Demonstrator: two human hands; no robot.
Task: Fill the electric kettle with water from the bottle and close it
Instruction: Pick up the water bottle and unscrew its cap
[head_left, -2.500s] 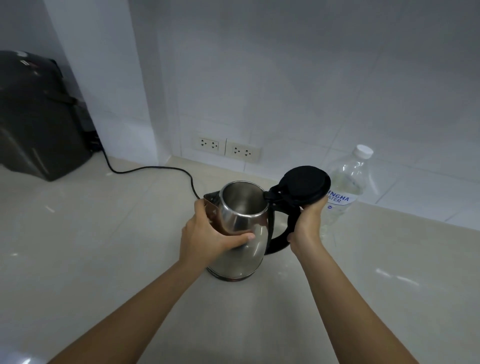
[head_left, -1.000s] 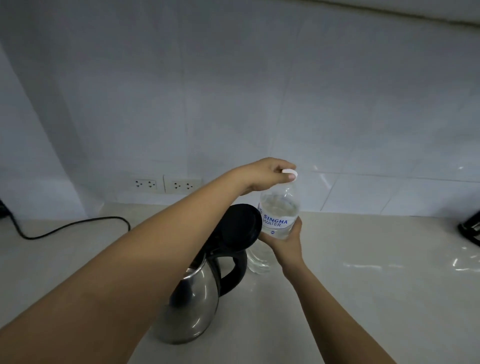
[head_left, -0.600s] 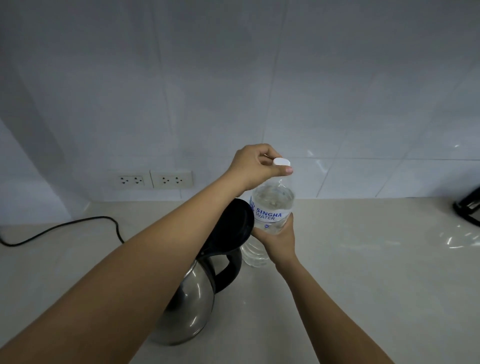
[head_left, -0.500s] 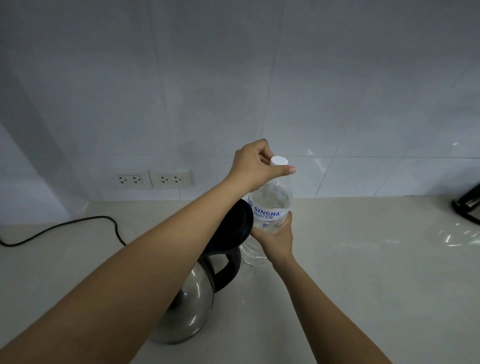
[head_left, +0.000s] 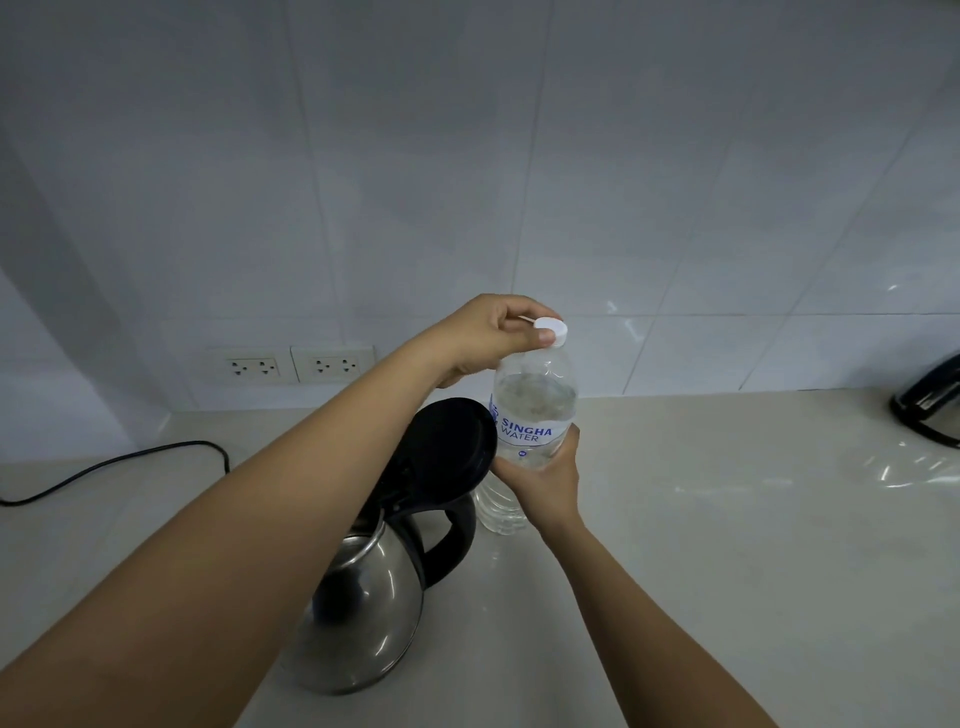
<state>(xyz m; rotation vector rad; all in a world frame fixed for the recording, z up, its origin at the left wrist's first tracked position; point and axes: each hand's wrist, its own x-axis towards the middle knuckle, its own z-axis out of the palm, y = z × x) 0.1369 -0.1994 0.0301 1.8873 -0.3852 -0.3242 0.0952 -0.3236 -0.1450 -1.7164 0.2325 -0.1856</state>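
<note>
Left hand pinches white cap on top of the bottle; right hand wraps the bottle's middle below the label, bottle upright, base on the surface. Kettle just left of the bottle, black lid raised, its edge touching the bottle. Open surface to the right up to a dark object at the frame edge. Cord lies far left, sockets on the wall.
</note>
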